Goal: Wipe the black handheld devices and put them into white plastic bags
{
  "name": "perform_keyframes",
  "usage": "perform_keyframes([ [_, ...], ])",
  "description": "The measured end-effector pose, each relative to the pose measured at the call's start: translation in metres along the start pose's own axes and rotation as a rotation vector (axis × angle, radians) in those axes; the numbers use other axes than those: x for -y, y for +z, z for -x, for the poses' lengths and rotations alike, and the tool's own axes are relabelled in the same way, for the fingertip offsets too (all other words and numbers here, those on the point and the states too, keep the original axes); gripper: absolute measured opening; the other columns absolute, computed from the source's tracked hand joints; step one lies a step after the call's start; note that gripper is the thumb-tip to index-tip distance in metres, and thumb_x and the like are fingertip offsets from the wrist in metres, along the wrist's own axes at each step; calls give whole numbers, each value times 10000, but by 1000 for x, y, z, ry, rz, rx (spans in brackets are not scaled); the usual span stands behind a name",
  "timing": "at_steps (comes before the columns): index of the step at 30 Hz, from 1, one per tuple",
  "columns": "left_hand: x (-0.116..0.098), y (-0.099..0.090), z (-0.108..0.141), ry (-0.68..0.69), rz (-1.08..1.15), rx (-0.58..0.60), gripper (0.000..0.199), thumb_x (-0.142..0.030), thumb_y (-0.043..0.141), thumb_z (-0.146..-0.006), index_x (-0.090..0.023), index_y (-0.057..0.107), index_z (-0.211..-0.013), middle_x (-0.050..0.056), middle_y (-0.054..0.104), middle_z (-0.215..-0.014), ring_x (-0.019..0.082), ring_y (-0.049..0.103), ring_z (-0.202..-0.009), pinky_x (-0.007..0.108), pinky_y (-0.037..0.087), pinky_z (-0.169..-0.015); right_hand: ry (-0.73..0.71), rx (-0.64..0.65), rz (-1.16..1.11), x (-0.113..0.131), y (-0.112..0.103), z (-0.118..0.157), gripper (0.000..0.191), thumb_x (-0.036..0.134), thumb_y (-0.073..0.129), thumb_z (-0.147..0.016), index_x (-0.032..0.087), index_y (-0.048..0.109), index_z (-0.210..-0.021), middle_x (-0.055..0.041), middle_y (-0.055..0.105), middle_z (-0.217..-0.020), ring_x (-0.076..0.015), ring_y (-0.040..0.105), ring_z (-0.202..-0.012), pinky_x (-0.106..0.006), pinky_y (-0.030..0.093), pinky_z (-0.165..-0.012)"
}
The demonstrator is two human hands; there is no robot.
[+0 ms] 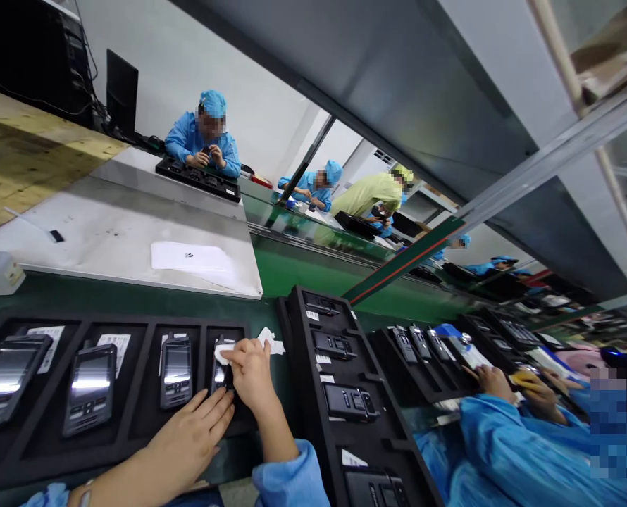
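My right hand [251,372] pinches a white cloth [222,352] against the screen of a black handheld device [220,374]. A loose end of white cloth also sticks out beyond the fingers. My left hand [189,435] lies with fingers stretched out over the lower part of the same device, hiding its keys. The device is in the rightmost compartment of a black foam tray [147,324]. To its left in the tray lie three more handheld devices, face up: one [176,371], another [89,387] and a third [10,380], each with a white label beside it.
A second black tray [306,394] holds several devices face down on my right. Beyond it, a co-worker's blue sleeve [496,436] and hands are close by. White paper [189,257] lies on a white board [107,218] ahead. A metal shelf [398,91] slants overhead.
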State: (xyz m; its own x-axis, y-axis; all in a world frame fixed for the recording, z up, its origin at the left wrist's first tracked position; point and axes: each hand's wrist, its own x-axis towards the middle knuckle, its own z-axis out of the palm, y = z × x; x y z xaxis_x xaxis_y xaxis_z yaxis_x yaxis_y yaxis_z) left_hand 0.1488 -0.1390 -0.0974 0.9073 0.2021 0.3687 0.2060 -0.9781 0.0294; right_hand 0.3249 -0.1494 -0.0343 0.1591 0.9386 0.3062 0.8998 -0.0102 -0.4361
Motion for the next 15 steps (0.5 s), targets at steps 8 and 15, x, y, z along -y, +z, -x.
perform_keyframes([
  [8, 5, 6, 8, 35, 6, -34, 641, -95, 451, -865, -156, 367, -1498, 81, 386, -1555, 220, 348, -1431, 370, 308, -1172, 107, -23, -49, -5, -6, -1, 435, -1, 544, -811, 356, 778, -897, 3, 663, -895, -197, 541, -955, -540, 189, -1098],
  [15, 7, 8, 8, 36, 13, -27, 651, -99, 457, -866, -167, 356, -1506, 74, 423, -1533, 218, 376, -1417, 367, 319, -1171, -30, 97, -73, 3, -2, -2, 400, 37, 559, -831, 367, 774, -895, 17, 668, -890, -177, 555, -917, -520, 180, -1108],
])
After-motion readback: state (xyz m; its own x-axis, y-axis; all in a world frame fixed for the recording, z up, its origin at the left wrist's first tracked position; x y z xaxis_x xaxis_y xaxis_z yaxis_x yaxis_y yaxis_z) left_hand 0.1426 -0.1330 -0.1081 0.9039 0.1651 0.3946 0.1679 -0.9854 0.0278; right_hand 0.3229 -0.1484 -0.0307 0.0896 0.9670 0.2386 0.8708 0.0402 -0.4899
